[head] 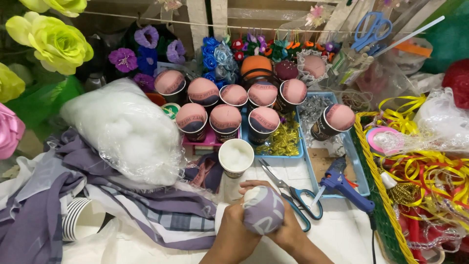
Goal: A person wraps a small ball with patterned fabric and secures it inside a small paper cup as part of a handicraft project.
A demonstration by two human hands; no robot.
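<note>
Both my hands meet low in the middle of the view around a stuffed ball wrapped in purple patterned cloth (263, 210). My left hand (234, 230) grips it from the left and below, and my right hand (288, 232) cups it from the right. Just beyond the ball stands a paper cup filled with white stuffing (236, 157). Behind it, several dark paper cups topped with pink cloth domes (225, 120) stand in rows.
A plastic bag of white stuffing (124, 129) lies on purple cloth (63, 195) at left. Teal-handled scissors (293, 193) and a blue glue gun (344, 186) lie at right. A green basket of ribbons (391, 230) stands far right. Stacked cups (78, 217) lie lower left.
</note>
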